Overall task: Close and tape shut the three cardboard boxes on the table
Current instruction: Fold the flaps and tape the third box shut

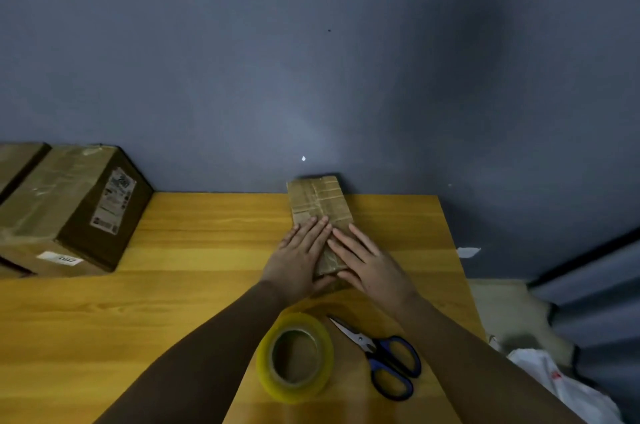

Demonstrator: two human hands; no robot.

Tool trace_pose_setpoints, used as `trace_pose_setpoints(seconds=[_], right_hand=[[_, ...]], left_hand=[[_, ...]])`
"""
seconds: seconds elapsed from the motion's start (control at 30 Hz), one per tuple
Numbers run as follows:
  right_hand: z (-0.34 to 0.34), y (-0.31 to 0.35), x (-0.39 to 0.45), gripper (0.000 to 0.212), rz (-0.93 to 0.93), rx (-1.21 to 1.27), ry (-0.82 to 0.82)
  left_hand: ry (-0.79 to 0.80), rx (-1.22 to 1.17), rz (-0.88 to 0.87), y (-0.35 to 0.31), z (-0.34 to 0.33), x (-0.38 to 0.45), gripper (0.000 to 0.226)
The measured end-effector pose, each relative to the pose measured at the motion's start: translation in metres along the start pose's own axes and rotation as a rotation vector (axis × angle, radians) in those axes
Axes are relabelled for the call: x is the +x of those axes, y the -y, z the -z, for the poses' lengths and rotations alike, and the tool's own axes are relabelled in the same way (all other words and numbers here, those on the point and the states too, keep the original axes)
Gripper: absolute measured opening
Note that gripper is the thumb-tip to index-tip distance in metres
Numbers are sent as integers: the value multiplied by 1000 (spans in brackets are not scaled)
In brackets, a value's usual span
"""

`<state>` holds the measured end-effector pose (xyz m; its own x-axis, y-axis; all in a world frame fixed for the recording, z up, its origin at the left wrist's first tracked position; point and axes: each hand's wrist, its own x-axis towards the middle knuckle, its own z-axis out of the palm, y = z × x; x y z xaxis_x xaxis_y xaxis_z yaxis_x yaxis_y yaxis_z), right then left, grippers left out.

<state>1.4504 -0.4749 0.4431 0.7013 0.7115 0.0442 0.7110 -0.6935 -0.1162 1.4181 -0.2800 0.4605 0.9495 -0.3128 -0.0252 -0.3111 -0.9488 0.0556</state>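
Left hand (298,257) and right hand (369,262) flat, fingers straight, pressing small cardboard box (317,202), tape roll (295,357) and scissors (384,356) near, larger box (65,205) far left

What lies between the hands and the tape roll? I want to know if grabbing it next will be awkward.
Nothing visible does. The tape roll lies on the table just nearer than both hands, with the scissors beside it, not in the path. The left hand and right hand rest flat on the small box.

Left hand (300,261) and right hand (370,262) side by side, palms down, fingers (313,231) straight, forearms extended
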Motion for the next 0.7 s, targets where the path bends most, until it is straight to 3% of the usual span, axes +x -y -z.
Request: trace_pose_setpoints(seconds=[0.37,0.7], right_hand=[[5,9,0,69,-29,-20,-24],[5,20,-2,62,-116,-74,40]], left_hand=[[5,-40,74,-10,0,-3,101],[64,-51,89,-16,7,-3,83]])
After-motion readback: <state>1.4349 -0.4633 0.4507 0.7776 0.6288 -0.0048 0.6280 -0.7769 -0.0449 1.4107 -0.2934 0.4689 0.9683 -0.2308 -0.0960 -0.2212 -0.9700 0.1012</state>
